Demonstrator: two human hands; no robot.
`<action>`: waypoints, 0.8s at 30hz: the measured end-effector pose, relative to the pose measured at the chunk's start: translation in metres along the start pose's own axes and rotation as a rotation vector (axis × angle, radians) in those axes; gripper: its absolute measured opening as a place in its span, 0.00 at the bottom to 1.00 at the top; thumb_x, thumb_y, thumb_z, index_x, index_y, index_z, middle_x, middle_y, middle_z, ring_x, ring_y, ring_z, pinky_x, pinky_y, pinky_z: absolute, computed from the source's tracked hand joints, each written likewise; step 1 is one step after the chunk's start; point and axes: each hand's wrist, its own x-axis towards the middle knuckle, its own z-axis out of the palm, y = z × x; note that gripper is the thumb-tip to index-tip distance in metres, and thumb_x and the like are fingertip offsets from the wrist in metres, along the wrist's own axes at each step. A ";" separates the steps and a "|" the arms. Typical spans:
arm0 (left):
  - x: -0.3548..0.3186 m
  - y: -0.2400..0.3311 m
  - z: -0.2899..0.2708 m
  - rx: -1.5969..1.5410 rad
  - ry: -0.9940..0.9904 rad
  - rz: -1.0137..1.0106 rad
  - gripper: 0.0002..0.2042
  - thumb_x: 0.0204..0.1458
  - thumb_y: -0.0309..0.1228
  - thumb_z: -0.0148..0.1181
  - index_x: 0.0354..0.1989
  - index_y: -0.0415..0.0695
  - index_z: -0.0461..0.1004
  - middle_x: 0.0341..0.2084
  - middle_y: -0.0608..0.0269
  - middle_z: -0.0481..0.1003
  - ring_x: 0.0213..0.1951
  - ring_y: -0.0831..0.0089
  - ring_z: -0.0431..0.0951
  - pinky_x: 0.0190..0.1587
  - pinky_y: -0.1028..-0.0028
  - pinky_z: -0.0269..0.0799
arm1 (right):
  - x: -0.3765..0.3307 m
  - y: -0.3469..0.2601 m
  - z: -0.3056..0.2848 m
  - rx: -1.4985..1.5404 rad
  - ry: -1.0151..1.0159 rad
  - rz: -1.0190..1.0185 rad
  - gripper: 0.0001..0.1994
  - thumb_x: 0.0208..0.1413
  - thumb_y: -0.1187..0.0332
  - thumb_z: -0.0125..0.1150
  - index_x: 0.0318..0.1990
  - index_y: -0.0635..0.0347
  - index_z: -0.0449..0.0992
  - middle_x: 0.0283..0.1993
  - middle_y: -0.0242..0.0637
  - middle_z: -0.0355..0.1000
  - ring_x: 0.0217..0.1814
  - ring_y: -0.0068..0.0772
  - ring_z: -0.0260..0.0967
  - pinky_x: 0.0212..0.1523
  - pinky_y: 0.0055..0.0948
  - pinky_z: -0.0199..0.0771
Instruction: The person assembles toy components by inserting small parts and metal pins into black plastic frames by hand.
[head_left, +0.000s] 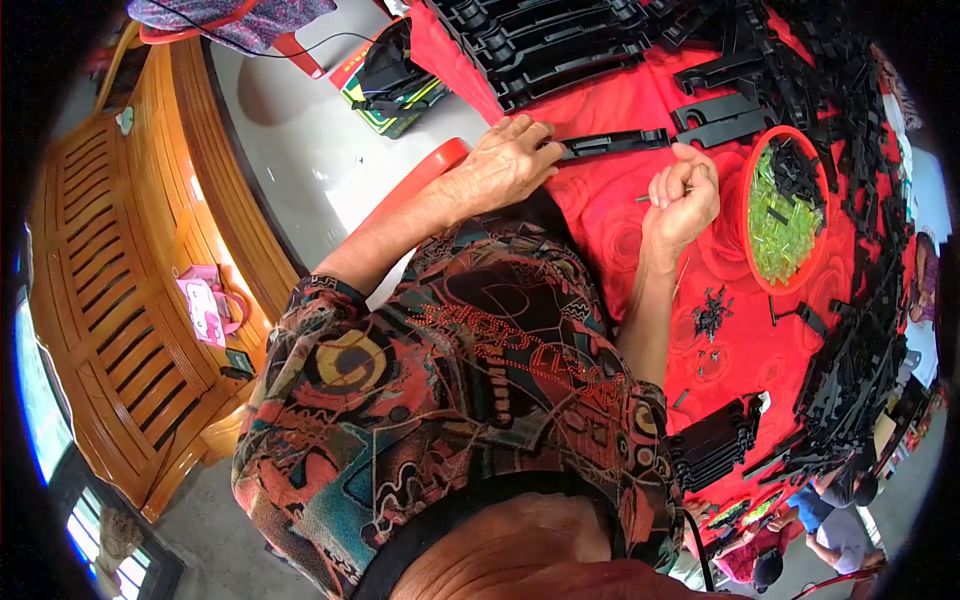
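Your left grip (508, 160): clamped on one end of a long black plastic strip (615, 144), which extends rightward from it. Your right grip (685, 200): fingers curled together round a thin greyish rod (642, 198), which could slip free should they loosen.

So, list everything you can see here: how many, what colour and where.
Tablecloth: one, red, under the parts
Long strip: one, black, at the left hand
Thin piece: one, greyish, at the right hand
Flat pieces: two, black, right of the long strip
Stacked strips: several, black, top
Loose parts: many, black, right side
Basin: one, orange-red, right
Small pieces: many, green and black, inside the basin
Tiny parts: one pile, dark, lower left of the basin
Bench: one, brown, left
Bag: one, pink, on the bench
Other people: several, count unclear, lower right
Shirt: one, multicoloured, centre
Hands: two, bare, upper middle
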 end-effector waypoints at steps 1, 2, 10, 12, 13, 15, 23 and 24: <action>0.002 0.001 0.000 0.002 0.001 0.000 0.13 0.45 0.30 0.59 0.40 0.43 0.73 0.40 0.56 0.69 0.41 0.59 0.70 0.44 0.65 0.69 | 0.000 0.000 0.003 0.039 -0.013 -0.042 0.13 0.57 0.69 0.39 0.31 0.67 0.69 0.12 0.25 0.50 0.10 0.16 0.41 0.10 0.19 0.44; 0.004 0.003 0.002 0.022 0.020 0.015 0.14 0.45 0.31 0.60 0.41 0.44 0.73 0.40 0.56 0.69 0.41 0.60 0.70 0.43 0.65 0.69 | 0.000 0.000 0.006 0.078 -0.026 -0.084 0.13 0.57 0.69 0.37 0.35 0.68 0.68 0.12 0.26 0.48 0.10 0.17 0.40 0.10 0.19 0.45; 0.011 -0.002 0.016 0.134 0.068 0.108 0.15 0.42 0.32 0.57 0.41 0.45 0.74 0.32 0.60 0.68 0.37 0.65 0.69 0.41 0.67 0.68 | 0.008 0.002 0.005 0.152 -0.053 0.017 0.14 0.57 0.66 0.38 0.37 0.68 0.70 0.12 0.24 0.49 0.10 0.18 0.41 0.12 0.20 0.47; 0.010 -0.001 0.015 0.113 -0.009 0.073 0.17 0.42 0.30 0.60 0.44 0.46 0.72 0.39 0.58 0.69 0.40 0.61 0.69 0.42 0.65 0.69 | 0.009 0.002 0.005 0.183 -0.047 0.006 0.14 0.56 0.66 0.38 0.36 0.67 0.70 0.12 0.24 0.48 0.10 0.18 0.42 0.12 0.20 0.46; 0.011 -0.001 0.014 0.114 -0.008 0.072 0.17 0.42 0.30 0.60 0.44 0.46 0.72 0.39 0.58 0.69 0.40 0.61 0.69 0.42 0.65 0.69 | 0.010 0.003 0.004 0.183 -0.048 0.006 0.14 0.56 0.66 0.38 0.36 0.67 0.70 0.12 0.24 0.48 0.10 0.18 0.42 0.12 0.20 0.46; 0.011 0.000 0.014 0.161 -0.038 0.085 0.17 0.42 0.29 0.57 0.45 0.44 0.72 0.39 0.57 0.69 0.41 0.61 0.70 0.41 0.66 0.70 | 0.013 0.007 0.001 0.282 -0.112 -0.023 0.14 0.55 0.67 0.39 0.37 0.67 0.70 0.12 0.24 0.49 0.10 0.18 0.42 0.12 0.21 0.47; 0.018 0.002 0.016 0.177 -0.012 0.118 0.19 0.43 0.31 0.51 0.47 0.45 0.72 0.32 0.60 0.68 0.38 0.65 0.71 0.38 0.68 0.71 | 0.039 0.022 0.003 0.387 -0.059 -0.064 0.13 0.51 0.69 0.39 0.36 0.65 0.71 0.13 0.27 0.53 0.10 0.20 0.44 0.13 0.23 0.49; 0.020 0.003 0.015 0.167 -0.031 0.101 0.20 0.43 0.31 0.52 0.48 0.46 0.72 0.32 0.60 0.68 0.38 0.65 0.71 0.38 0.68 0.71 | 0.043 0.025 0.003 0.402 -0.052 -0.061 0.13 0.51 0.70 0.39 0.35 0.65 0.71 0.13 0.27 0.53 0.10 0.20 0.44 0.13 0.23 0.49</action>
